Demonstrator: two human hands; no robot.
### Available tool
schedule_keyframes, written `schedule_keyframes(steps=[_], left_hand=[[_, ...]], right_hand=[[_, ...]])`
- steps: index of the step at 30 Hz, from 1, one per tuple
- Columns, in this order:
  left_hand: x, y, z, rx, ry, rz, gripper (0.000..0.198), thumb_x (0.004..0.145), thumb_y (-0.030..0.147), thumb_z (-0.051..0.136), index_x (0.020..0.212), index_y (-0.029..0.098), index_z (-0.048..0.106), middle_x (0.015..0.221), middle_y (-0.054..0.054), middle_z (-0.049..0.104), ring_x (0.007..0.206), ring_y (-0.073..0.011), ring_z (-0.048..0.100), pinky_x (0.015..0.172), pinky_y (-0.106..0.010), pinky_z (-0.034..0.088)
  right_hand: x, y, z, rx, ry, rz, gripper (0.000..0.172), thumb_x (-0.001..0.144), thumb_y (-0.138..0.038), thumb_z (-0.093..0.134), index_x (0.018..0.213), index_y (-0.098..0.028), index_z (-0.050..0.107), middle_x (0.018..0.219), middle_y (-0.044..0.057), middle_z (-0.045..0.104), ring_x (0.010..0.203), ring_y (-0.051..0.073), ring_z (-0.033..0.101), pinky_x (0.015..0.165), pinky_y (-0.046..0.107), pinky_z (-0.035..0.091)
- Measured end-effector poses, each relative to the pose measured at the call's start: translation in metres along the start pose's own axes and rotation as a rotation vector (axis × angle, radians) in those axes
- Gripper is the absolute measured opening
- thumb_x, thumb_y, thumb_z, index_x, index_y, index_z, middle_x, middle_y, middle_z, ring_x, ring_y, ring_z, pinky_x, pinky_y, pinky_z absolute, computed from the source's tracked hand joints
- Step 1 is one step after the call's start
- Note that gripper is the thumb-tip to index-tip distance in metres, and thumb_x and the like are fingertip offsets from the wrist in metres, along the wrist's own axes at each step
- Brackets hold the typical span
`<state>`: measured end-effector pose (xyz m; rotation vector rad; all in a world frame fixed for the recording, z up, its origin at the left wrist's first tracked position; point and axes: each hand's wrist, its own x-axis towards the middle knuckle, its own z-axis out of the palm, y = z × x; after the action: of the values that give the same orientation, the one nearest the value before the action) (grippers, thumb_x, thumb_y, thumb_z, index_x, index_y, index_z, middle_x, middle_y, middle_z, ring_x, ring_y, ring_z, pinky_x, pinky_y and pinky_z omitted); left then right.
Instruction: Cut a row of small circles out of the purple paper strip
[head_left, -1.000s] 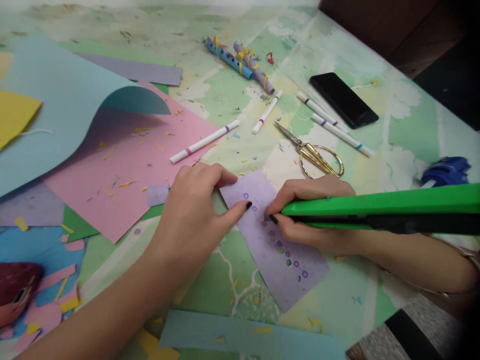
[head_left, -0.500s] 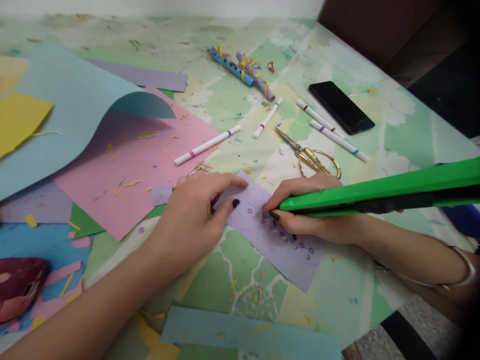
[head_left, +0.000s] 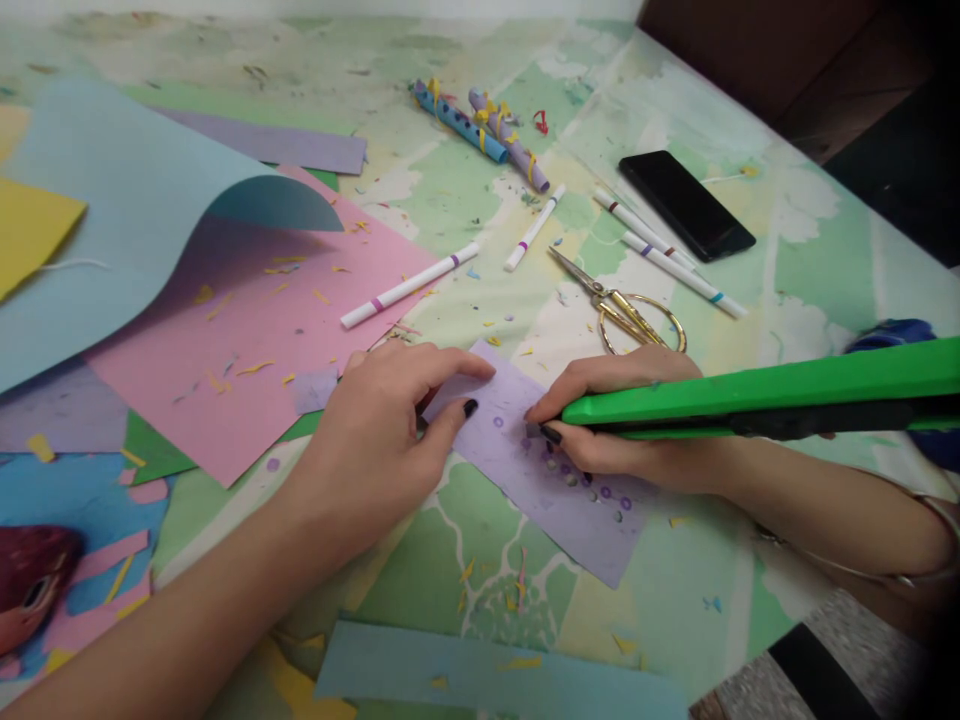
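Observation:
A lilac paper strip [head_left: 547, 530] lies slanted on the table, marked with small purple rings and dark spots or holes. My left hand [head_left: 397, 420] rests on its upper left end, thumb and index finger apart, holding nothing. In a pen-like grip, my right hand [head_left: 622, 410] is closed on a long green utility knife [head_left: 787, 385] with a black strip along its side. Its greyish tip is by the paper, partly hidden by my fingers. Just beyond that hand lie gold-handled scissors [head_left: 630, 310].
White markers [head_left: 409, 287] and a black phone [head_left: 686, 205] lie farther back, near two rolled paper tubes [head_left: 517, 150]. Pink paper [head_left: 247, 360] and curled light-blue paper [head_left: 135, 220] cover the left. A blue strip [head_left: 480, 665] lies in front; a dark red object [head_left: 34, 580] sits lower left.
The view has shifted slightly. The rear end of the green knife has dipped a little, while both hands stay in nearly the same places on the lilac paper.

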<state>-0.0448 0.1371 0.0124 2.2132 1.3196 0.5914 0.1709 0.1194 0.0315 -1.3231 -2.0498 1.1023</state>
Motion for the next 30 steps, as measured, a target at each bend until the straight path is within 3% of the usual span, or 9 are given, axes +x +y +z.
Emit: schedule_keyframes(steps=[11, 24, 30], left_hand=[[0.0, 0.002, 0.0, 0.013, 0.003, -0.008, 0.028, 0.08, 0.017, 0.051, 0.101, 0.026, 0.067, 0.085, -0.001, 0.067, 0.076, -0.0204, 0.057, 0.074, -0.039, 0.042], [0.001, 0.003, 0.001, 0.02, -0.002, -0.01, 0.029, 0.079, 0.016, 0.049, 0.1, 0.027, 0.067, 0.088, -0.001, 0.067, 0.077, -0.0207, 0.056, 0.072, -0.038, 0.041], [-0.005, 0.007, -0.005, 0.017, 0.008, -0.07, 0.032, 0.077, 0.022, 0.048, 0.104, 0.025, 0.064, 0.06, 0.003, 0.051, 0.058, -0.0173, 0.048, 0.064, -0.035, 0.038]], right_hand=[[-0.002, 0.004, 0.008, -0.163, 0.087, -0.139, 0.013, 0.071, -0.012, 0.06, 0.077, -0.02, 0.069, 0.063, -0.004, 0.067, 0.051, 0.007, 0.056, 0.05, 0.018, 0.04], [-0.002, 0.005, 0.011, -0.145, 0.142, -0.101, 0.014, 0.069, -0.013, 0.06, 0.075, -0.02, 0.071, 0.059, -0.004, 0.067, 0.048, 0.007, 0.056, 0.047, 0.017, 0.039], [0.002, 0.0, 0.004, -0.113, 0.043, -0.089, 0.015, 0.071, -0.011, 0.061, 0.077, -0.018, 0.072, 0.061, -0.003, 0.067, 0.048, 0.007, 0.055, 0.048, 0.017, 0.041]])
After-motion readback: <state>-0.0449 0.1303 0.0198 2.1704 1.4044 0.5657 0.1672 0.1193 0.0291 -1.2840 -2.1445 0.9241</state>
